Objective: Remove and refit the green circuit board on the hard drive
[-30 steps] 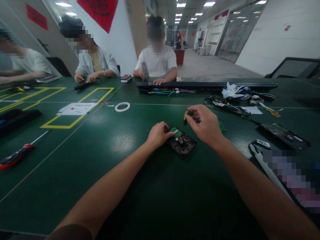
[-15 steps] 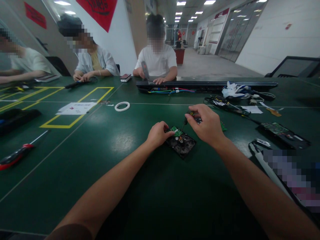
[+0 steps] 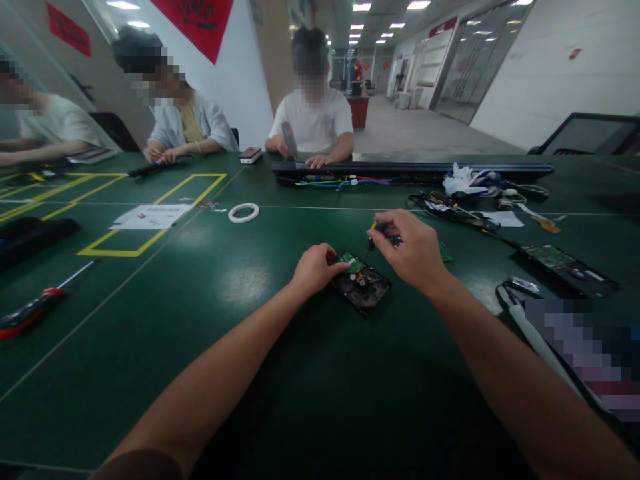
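Observation:
A black hard drive [image 3: 367,293] with a green circuit board [image 3: 354,263] at its far end lies on the green table [image 3: 280,373]. My left hand [image 3: 317,268] grips the drive's far left corner, its thumb over the edge of the board. A small screwdriver [image 3: 379,228] with a black and yellow handle is pinched in the fingers of my right hand [image 3: 413,250]. The screwdriver points down at the board's right side; whether its tip touches a screw is too small to tell. Partly behind my right hand lies another green board [image 3: 445,252].
A second hard drive [image 3: 567,269] and cables [image 3: 445,208] lie right. A long black bar [image 3: 415,171] spans the far side, near gloves [image 3: 470,180]. A white ring [image 3: 243,213] and a red-black screwdriver [image 3: 37,308] are left. A person [image 3: 313,120] sits opposite, others far left.
The screwdriver's handle has turned slightly in my right hand, showing more yellow. My left hand and the hard drive have kept their places.

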Available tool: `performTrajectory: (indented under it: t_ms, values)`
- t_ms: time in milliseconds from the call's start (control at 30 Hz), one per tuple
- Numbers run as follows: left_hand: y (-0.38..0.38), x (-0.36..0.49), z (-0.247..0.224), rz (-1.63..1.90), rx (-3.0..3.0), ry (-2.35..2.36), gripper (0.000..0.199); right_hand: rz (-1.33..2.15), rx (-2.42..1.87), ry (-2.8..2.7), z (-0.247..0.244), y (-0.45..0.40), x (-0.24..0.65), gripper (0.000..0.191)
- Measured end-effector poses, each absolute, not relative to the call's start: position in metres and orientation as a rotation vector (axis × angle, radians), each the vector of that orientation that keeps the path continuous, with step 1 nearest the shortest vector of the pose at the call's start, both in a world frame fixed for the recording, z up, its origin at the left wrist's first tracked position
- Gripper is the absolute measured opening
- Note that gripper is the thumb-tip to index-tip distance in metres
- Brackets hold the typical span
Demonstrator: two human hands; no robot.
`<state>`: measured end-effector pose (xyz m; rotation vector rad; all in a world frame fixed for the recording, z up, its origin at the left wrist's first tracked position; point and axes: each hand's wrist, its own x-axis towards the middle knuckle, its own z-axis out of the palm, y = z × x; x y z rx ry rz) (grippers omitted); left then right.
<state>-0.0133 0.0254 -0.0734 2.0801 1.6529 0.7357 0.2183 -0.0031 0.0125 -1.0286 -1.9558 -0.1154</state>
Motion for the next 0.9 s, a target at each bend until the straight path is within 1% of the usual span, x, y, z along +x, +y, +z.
performTrajectory:
  t_ms: [267,667,900]
  values:
    - [0.0253,-0.0141,-0.0725,0.722,2.115,1.654,0.037,-0.194,-1.005,-1.978,0.0151,-0.0029,0.2187,0.024]
    - [0.0228,-0.0136,-0.0702,0.709,2.113,1.665,0.036,-0.128,-1.096,-1.89,0.0108,-0.0001,0.221,0.02]
    - [0.0236,-0.0131,-0.0699,0.698,2.118,1.673,0.036,-0.197,-1.012,-1.956,0.0155,-0.0029,0.2188,0.015]
